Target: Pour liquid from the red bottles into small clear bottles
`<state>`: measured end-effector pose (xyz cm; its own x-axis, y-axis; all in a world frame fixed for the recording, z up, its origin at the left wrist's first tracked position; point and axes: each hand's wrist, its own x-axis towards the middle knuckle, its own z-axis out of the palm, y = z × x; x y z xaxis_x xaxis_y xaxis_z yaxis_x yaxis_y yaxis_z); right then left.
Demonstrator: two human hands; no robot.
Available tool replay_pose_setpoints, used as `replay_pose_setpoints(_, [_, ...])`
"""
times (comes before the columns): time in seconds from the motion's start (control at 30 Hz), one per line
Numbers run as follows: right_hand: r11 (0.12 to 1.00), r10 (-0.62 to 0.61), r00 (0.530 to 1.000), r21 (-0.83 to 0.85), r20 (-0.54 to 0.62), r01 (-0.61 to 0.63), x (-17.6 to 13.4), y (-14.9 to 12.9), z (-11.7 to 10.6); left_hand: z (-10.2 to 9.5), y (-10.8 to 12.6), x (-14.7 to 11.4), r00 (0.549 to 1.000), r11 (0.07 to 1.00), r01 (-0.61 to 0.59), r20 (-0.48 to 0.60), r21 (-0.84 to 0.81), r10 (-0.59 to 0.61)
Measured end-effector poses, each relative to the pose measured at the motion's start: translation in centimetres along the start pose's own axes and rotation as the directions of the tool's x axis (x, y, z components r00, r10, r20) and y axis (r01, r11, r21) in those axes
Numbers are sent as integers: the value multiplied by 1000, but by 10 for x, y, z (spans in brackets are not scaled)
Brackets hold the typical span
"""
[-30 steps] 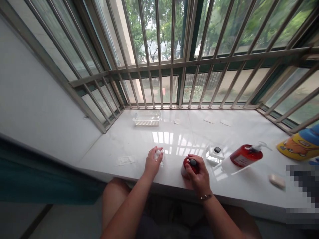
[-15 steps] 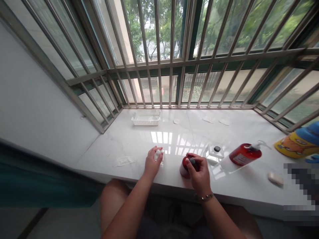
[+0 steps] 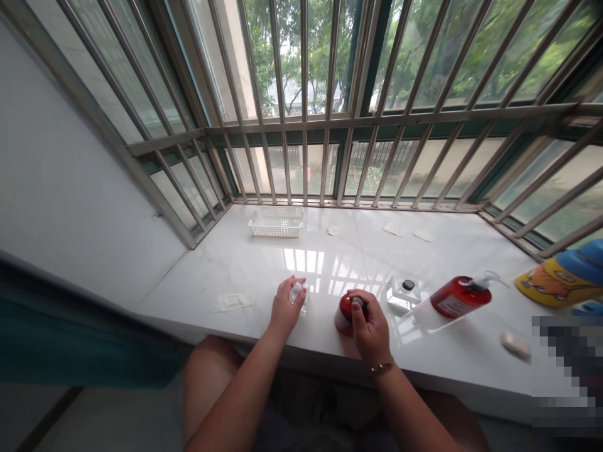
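right hand and red bottle had both shifted slightly leftward since the earlier frame, closing some of the gap to the left hand. the red bottle stood near the front edge of the white worktop, between the two hands. the right hand was curled closed at its top, with the thumb against the dark cap; whether that cap was loose could not be told. the left hand was mostly closed, fingers and thumb bent round a small clear object that they partly hid, so its full shape could not be made out.

just right of the right hand stood a clear bottle with a black cap, and beyond it a red pump bottle. a pale bar lay farther right, near the front edge. a white basket sat at the back, close to the window bars.
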<state>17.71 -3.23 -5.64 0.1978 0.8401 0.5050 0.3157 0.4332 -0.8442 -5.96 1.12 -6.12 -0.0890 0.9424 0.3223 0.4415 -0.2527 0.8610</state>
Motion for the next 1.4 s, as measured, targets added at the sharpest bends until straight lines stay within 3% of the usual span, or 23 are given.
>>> replay_pose_setpoints(0.2, [988,38,996,154,-86,-25,-1,6,5,0,2,0,1000,1000,9,6,1,-9])
replay_pose_setpoints(0.4, [999,-27,1000,-16,8,27,3,2,2,0,-1,0,1000,1000,3,3,11,-3])
replay_pose_setpoints(0.6, [991,70,995,122,-77,-60,0,4,5,-1,0,1,1000,1000,-4,11,16,3])
replay_pose_setpoints(0.77, [1000,22,1000,20,5,-22,0,4,4,-2,5,0,1000,1000,11,16,14,-11])
replay_pose_setpoints(0.93, [986,92,993,146,-70,-81,-1,4,5,-2,4,1,1000,1000,15,16,14,-15])
replay_pose_setpoints(1.07, [998,37,999,42,-4,-37,0,3,4,-2,4,0,1000,1000,19,20,17,-19])
replay_pose_setpoints(1.2, [992,69,995,107,-76,-61,1,2,4,-1,4,0,1000,1000,24,15,20,-24])
replay_pose_setpoints(1.4, [998,40,999,46,-12,-40,0,3,5,-1,2,0,1000,1000,19,13,22,-19])
